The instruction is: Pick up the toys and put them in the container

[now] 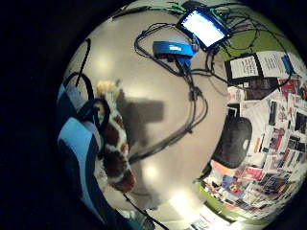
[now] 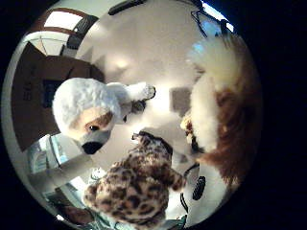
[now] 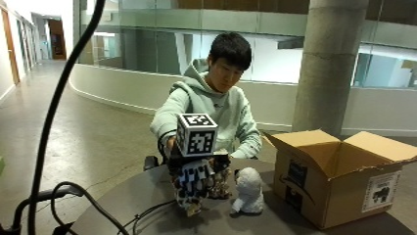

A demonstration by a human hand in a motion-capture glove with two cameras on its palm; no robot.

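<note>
Your gloved right hand [image 3: 194, 180] grips a brown-and-white plush toy [image 1: 115, 148] above the round table [image 3: 124, 198], fingers curled round it — the pick-up step looks done. Next, carry it across to the open cardboard box [image 3: 338, 183], clearing its raised flaps. A white plush dog [image 3: 249, 191] and a leopard-spotted toy [image 2: 136, 189] wait. The box's labels are unreadable.

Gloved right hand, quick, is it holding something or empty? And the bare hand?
Right hand: holding a spotted plush toy above the table.
Bare hand: cannot be told.
</note>
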